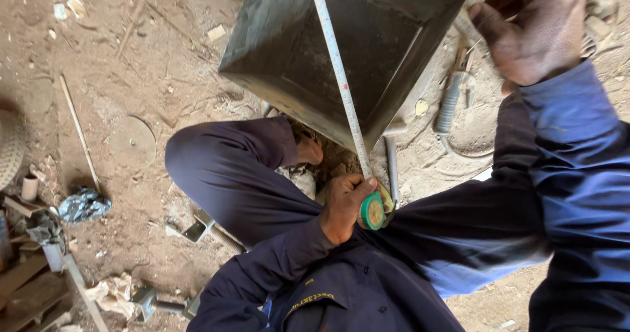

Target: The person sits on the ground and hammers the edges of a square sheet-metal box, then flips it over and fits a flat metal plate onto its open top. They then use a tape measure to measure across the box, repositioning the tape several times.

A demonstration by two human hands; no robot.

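Tape measure: round green case with yellow trim, held low at centre frame. Its white blade is drawn out long and straight, its long axis running from the case up and slightly leftward to the top edge of the view, lying across the open face of the metal box.

Left hand: fingers curled around the case, thumb pressed on the blade where it leaves the case.

Right hand: upper right, fingers bent inward, resting at the right edge of the metal box; whether it grips that edge cannot be told.

Metal box: dark sheet-steel, tapered walls, open face toward the camera, one corner pointing down toward the person's knees.

Clothing: dark blue work sleeves and trousers; the person crouches, a bare foot showing under the box.

Ground: dry, sandy earth strewn with scraps. A flat round disc lies left of the knee; a thin rod beside it; crumpled foil lower left; a grey-handled tool right of the box; wooden offcuts at bottom left.
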